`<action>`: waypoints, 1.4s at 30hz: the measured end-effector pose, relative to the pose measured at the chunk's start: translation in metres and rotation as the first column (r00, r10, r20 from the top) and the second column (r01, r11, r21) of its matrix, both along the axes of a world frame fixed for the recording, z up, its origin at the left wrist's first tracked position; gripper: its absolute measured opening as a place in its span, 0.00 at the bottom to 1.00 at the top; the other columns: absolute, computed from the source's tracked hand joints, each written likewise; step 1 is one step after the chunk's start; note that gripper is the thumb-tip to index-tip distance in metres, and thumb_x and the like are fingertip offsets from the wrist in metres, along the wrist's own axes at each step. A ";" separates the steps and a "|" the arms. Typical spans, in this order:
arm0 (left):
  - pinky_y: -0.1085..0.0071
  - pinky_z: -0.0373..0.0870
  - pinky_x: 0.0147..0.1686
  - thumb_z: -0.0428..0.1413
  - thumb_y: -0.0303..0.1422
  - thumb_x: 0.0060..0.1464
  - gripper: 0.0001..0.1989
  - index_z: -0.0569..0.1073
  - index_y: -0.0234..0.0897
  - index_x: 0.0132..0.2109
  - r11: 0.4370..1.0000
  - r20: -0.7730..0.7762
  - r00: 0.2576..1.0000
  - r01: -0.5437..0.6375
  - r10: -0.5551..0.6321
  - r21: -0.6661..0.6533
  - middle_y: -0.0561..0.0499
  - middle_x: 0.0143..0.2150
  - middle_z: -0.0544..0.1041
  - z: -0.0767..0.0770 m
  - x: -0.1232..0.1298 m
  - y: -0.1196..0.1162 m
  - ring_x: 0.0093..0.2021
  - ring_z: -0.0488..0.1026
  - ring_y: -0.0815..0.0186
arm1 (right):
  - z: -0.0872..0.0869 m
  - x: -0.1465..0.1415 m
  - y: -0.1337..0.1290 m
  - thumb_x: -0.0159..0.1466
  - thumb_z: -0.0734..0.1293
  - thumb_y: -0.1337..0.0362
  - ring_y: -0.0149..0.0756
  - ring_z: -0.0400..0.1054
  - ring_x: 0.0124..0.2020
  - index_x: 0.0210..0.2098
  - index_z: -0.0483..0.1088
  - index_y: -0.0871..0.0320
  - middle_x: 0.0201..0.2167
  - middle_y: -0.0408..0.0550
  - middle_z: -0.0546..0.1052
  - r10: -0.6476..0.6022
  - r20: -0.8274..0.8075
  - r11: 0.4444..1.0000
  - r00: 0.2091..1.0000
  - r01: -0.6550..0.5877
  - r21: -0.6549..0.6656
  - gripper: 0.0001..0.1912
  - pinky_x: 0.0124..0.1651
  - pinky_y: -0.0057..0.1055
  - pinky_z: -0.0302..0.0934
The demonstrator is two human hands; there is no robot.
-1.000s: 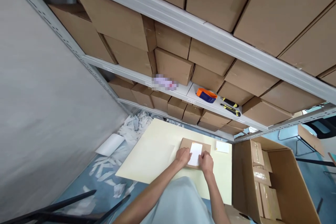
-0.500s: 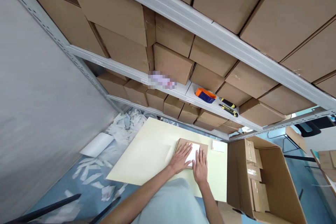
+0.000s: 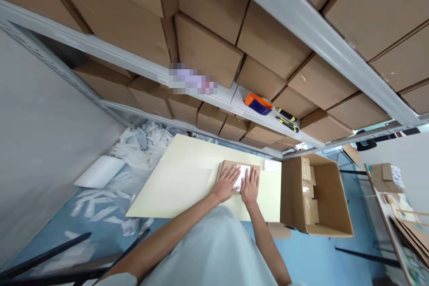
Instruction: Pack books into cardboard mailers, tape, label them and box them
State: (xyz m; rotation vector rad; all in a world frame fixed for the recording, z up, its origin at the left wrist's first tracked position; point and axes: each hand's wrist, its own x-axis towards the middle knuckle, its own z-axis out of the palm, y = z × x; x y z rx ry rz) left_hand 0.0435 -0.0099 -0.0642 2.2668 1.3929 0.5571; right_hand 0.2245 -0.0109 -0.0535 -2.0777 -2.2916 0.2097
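Note:
A flat brown cardboard box [image 3: 233,165] lies on the pale yellow tabletop [image 3: 181,178]. On its top is a white label [image 3: 241,178], partly covered by my fingers. My left hand [image 3: 226,184] rests flat on the box at the label's left side, fingers stretched out. Pressed flat along the label's right side is my right hand [image 3: 250,186], its fingers also extended. A small white stack of labels or cards [image 3: 271,166] lies on the table to the right of the box.
A large open carton [image 3: 330,201] holding several small boxes stands right of the table. Shelving [image 3: 214,98] packed with cardboard boxes rises behind; on it lie an orange-and-blue tape dispenser [image 3: 258,104] and two utility knives [image 3: 286,119]. Paper scraps [image 3: 144,147] litter the floor at left.
The camera view has shifted, so the table appears higher and the right side shows more. Both hands stay flat on the labelled box, with little visible movement over it.

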 end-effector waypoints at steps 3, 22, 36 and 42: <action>0.44 0.41 0.80 0.49 0.34 0.69 0.34 0.60 0.32 0.79 0.999 0.045 0.999 0.017 -0.015 -0.043 0.41 0.81 0.56 0.008 0.000 0.003 0.82 0.48 0.47 | 0.008 -0.010 0.006 0.81 0.51 0.54 0.57 0.41 0.82 0.80 0.50 0.60 0.82 0.63 0.48 -0.041 0.038 0.999 0.998 0.042 -0.021 0.33 0.78 0.61 0.45; 0.37 0.33 0.79 0.53 0.40 0.69 0.35 0.62 0.34 0.78 0.990 0.198 0.972 0.137 -0.128 -0.029 0.39 0.82 0.53 0.011 0.001 0.000 0.83 0.40 0.43 | 0.022 -0.008 -0.052 0.81 0.44 0.49 0.50 0.30 0.84 0.82 0.41 0.55 0.84 0.56 0.38 -0.236 0.107 0.958 0.966 0.250 -0.143 0.34 0.80 0.58 0.40; 0.41 0.37 0.80 0.59 0.30 0.63 0.40 0.60 0.46 0.79 0.948 0.086 0.947 0.315 -0.311 -0.043 0.47 0.81 0.58 0.012 -0.027 -0.050 0.82 0.46 0.47 | 0.021 -0.007 -0.055 0.82 0.46 0.51 0.50 0.29 0.84 0.82 0.40 0.53 0.84 0.54 0.36 -0.225 0.125 0.956 0.966 0.244 -0.162 0.33 0.80 0.57 0.37; 0.36 0.40 0.79 0.55 0.31 0.66 0.33 0.66 0.46 0.76 0.975 0.118 0.973 0.208 -0.199 -0.072 0.46 0.82 0.54 0.017 -0.047 -0.058 0.83 0.41 0.44 | 0.021 0.005 -0.059 0.81 0.47 0.49 0.49 0.27 0.84 0.82 0.41 0.52 0.84 0.52 0.34 -0.281 -0.021 0.948 0.959 0.274 -0.159 0.35 0.81 0.55 0.37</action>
